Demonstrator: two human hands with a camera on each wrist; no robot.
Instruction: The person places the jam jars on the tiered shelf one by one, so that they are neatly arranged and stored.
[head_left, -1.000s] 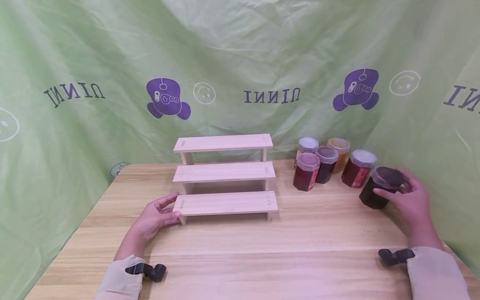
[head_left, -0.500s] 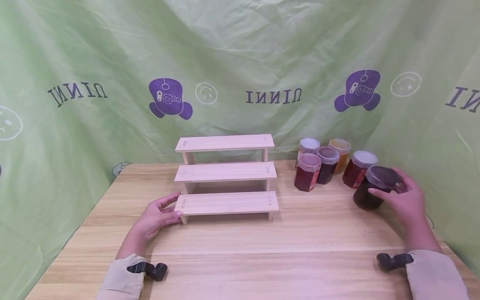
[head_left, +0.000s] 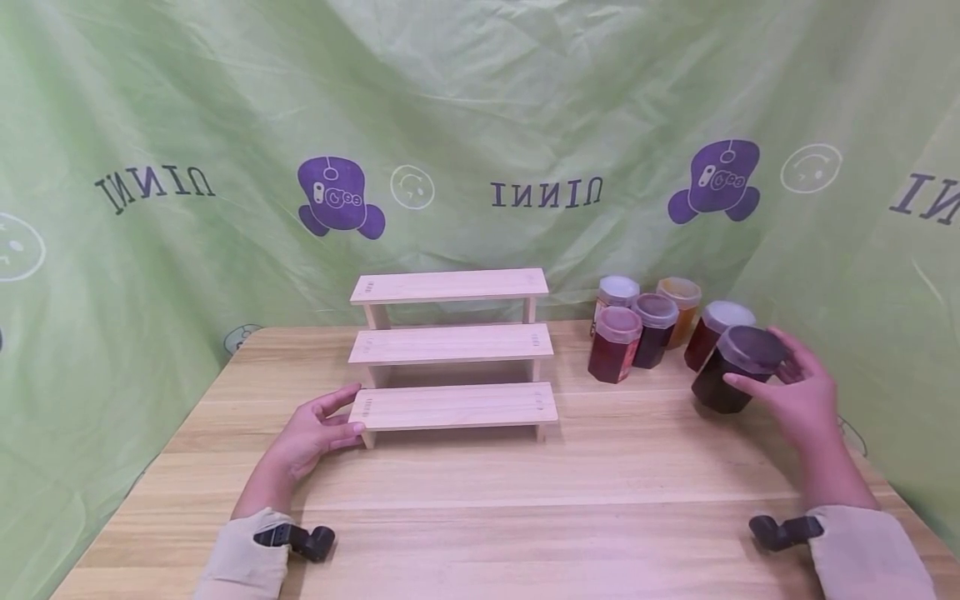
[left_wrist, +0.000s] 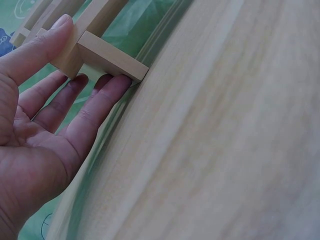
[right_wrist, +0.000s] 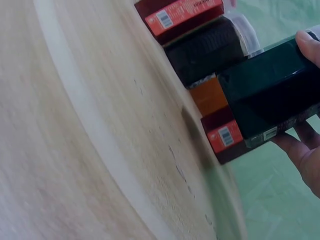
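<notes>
Because the right hand point(head_left: 806, 406) grips the dark octagonal jar point(head_left: 737, 367) near the white-lidded red jar point(head_left: 707, 337), sideways drift could topple the latter; left hand point(head_left: 309, 436) pinches three-tier wooden stand point(head_left: 450, 343).

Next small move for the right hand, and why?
Probably ease the dark jar left toward the wooden stand, passing in front of the pink-lidded red jar. The right hand grips the dark jar, which looks lifted off the table in the right wrist view, while the left hand holds the stand's lowest shelf.
</notes>
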